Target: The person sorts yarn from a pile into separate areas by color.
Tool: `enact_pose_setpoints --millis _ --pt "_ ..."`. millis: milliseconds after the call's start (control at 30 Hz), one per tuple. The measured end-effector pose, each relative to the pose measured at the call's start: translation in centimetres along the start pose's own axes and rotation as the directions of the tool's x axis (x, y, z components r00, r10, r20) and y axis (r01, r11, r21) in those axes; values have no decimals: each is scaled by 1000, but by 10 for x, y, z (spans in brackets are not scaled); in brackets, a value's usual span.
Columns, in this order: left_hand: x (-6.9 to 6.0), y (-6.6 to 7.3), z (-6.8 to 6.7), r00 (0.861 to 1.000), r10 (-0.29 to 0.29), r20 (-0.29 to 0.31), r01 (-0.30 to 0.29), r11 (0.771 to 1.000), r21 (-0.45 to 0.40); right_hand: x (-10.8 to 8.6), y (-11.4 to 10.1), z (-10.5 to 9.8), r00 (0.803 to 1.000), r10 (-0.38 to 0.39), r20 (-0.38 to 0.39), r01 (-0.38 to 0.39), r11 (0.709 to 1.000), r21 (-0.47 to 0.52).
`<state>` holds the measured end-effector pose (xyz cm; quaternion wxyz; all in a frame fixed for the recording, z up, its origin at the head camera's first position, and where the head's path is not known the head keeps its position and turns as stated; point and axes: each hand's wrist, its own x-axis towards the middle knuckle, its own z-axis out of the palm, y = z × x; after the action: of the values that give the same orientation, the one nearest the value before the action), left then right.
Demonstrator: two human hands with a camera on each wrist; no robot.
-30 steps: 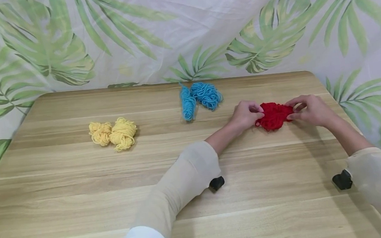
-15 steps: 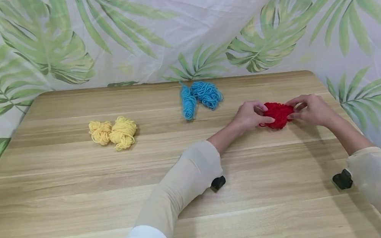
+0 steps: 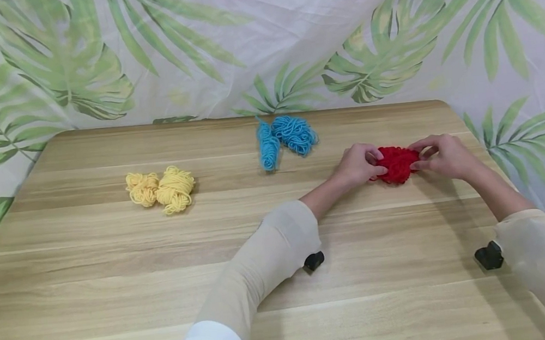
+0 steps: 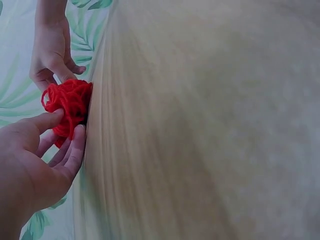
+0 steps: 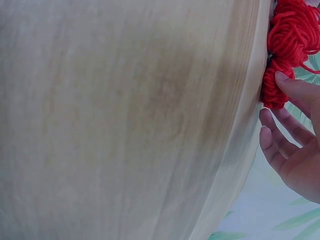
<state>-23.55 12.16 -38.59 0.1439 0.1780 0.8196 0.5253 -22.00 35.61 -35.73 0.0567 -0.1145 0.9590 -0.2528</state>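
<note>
Two bundles of red yarn, one larger (image 5: 294, 35) and one smaller (image 5: 276, 82), lie against each other at the right of the table. In the head view they look like a single red clump (image 3: 397, 164). My left hand (image 3: 358, 164) holds the larger bundle from the left, thumb on its near side and fingers curled about it, as the left wrist view shows. From the other side my right hand (image 3: 449, 158) pinches the smaller bundle; the right wrist view has the thumb (image 5: 295, 89) on it and fingers below. The right hand partly hides the smaller bundle.
Two blue yarn bundles (image 3: 295, 134) lie near the table's back edge, left of the red ones. Further left are two yellow yarn bundles (image 3: 175, 189), side by side. A leaf-patterned cloth (image 3: 289, 37) hangs behind the wooden table (image 3: 141, 292).
My left hand has shifted slightly right, bringing the larger red bundle closer in against the smaller one. The right hand has stayed nearly still. Blue and yellow yarn have not moved.
</note>
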Motion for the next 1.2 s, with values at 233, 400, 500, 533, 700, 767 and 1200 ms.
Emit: enact_pose_setpoints --millis 233,400,500,533,700,767,1200 --pt "-4 1 -11 997 70 20 -70 997 38 1 1 0 1000 -8 -3 7 1000 -12" --pt "-10 2 -24 995 91 41 -94 992 88 1 1 0 1000 -8 1 8 1000 -18" --pt "-14 2 -32 993 103 58 -110 985 133 1 1 0 1000 -15 1 15 999 -29" --pt "-15 2 -34 992 108 65 -116 983 144 1 1 0 1000 -17 0 17 999 -31" --pt "-20 3 -45 982 153 108 -173 963 206 1 -1 0 999 -35 -6 35 999 -33" --pt "-22 2 -48 978 167 127 -193 955 226 0 -1 0 999 -38 -4 37 999 -32" --pt "-43 5 -71 975 162 155 -200 939 278 -7 -10 -8 997 -57 -54 55 998 -43"
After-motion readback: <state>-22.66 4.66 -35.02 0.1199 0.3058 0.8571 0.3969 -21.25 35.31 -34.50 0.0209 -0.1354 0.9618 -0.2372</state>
